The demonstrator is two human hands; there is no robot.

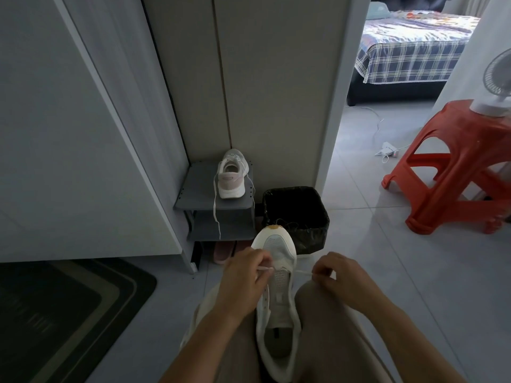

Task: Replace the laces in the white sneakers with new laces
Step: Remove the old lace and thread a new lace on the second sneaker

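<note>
A white sneaker (278, 297) lies between my knees, toe pointing away, its eyelets mostly bare. A white lace (302, 272) runs across the lowest eyelets near the toe. My left hand (246, 275) pinches the lace's left end beside the shoe. My right hand (334, 275) pinches the right end, pulled out to the side. The second white sneaker (231, 175) stands on a small grey shoe rack (193, 194), heel toward me, with a loose white lace (216, 214) dangling over the rack's front edge.
A black waste bin (297, 214) stands just beyond the held shoe's toe. A red plastic stool (453, 167) carrying a white fan (497, 87) is at the right. A dark doormat (63, 313) lies at the lower left. Pink slippers (222, 252) sit under the rack.
</note>
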